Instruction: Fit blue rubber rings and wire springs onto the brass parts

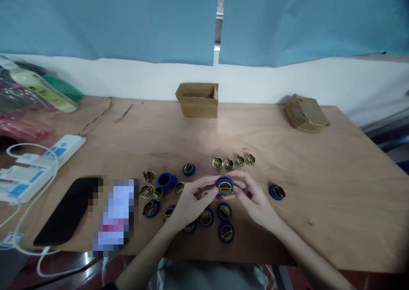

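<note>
Hands meet mid-counter [319, 188], left hand [188, 200] & right hand [254, 198] fingers pinching 1 blue-ringed brass disc [225, 186], 4 bare brass discs [233, 162] in row just behind, 2 cardboard boxes [198, 99] at back.

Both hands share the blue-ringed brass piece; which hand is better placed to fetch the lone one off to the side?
Right, probably. The lone blue-ringed piece lies just beyond the right hand; the left hand sits across the held piece, farther away.

Wooden table [335, 188] against a white wall [128, 79] (blue curtain [111, 21] hanging above)
</note>
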Motion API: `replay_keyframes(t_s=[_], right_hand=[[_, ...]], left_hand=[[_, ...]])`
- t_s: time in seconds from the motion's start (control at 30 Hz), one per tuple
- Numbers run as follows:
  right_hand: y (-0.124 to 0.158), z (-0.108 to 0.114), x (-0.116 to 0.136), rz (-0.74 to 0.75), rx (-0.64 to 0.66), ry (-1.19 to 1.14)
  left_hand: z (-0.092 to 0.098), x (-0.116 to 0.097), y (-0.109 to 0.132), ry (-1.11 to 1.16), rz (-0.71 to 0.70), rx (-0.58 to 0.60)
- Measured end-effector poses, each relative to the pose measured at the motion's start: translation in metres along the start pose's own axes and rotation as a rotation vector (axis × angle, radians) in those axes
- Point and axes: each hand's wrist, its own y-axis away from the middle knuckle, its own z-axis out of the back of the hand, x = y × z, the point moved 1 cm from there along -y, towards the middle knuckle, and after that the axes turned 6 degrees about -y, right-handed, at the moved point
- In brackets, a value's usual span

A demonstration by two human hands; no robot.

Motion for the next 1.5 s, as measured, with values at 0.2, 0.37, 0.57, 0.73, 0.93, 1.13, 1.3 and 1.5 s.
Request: replay_keyframes(t_s=[0.2,0.37,0.57,0.73,0.93,1.13,1.3,1.5], right_hand=[[0.0,0.0,-0.007,0.001,-0.011,-0.038],[0.001,0.0,-0.01,0.02,-0.041,-0.026],[0.003,-0.004,-0.007,0.058,-0.038,-0.001],[0.003,-0.006,-0.003,0.038,-0.017,0.013],[0.006,-0.006,-0.005,-0.013,0.01,-0.017],[0.006,-0.01,-0.007,-0.087,0.06,-0.129],[0.006,-0.013,-0.011,-0.14,0.067,-0.172],[0.008,-0.014,-0.011,-0.16,0.089,-0.145]], left_hand=[[0.001,-0.004,0.0,0.028,0.08,0.025],[0.001,-0.003,0.001,-0.039,0.048,0.006],[0.001,-0.003,0.002,-0.083,0.023,-0.033],[0.002,-0.005,0.001,0.002,0.034,-0.033],[0.002,-0.004,0.001,0.066,0.065,-0.053],[0.002,-0.002,-0.001,0.045,0.093,-0.093],[0.0,0.001,0.001,0.034,0.045,-0.123],[0.002,0.002,-0.002,0.04,0.026,-0.145]])
